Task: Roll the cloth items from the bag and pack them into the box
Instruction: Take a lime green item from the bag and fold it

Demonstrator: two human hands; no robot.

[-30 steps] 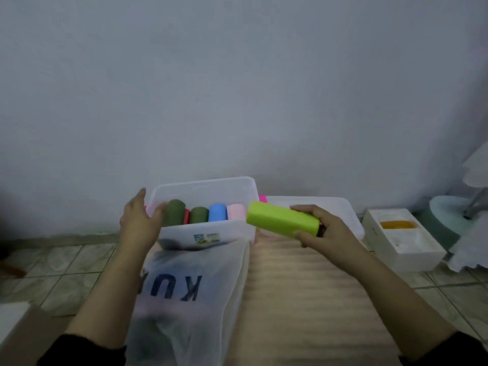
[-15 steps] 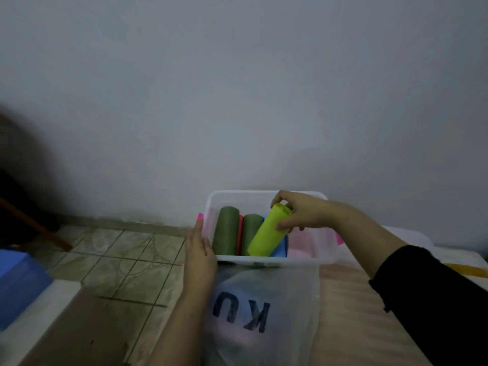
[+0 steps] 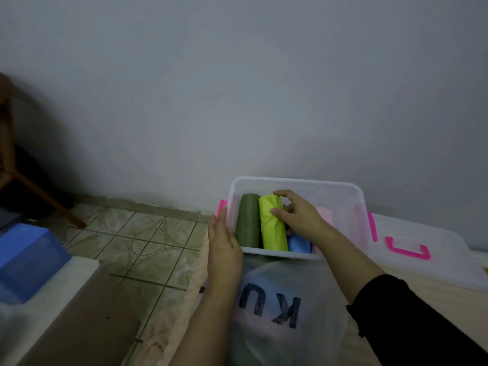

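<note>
Packing step: the right hand pinches the lime roll into the box, the left hand lies flat against the box's side, and next comes letting go and reaching for the bag below both hands.

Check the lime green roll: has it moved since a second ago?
Yes. The lime green roll went from outside the box down into it, beside the dark green roll.

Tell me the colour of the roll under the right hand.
Bright lime green roll, seen in the head view, gripped by the right hand.
</note>
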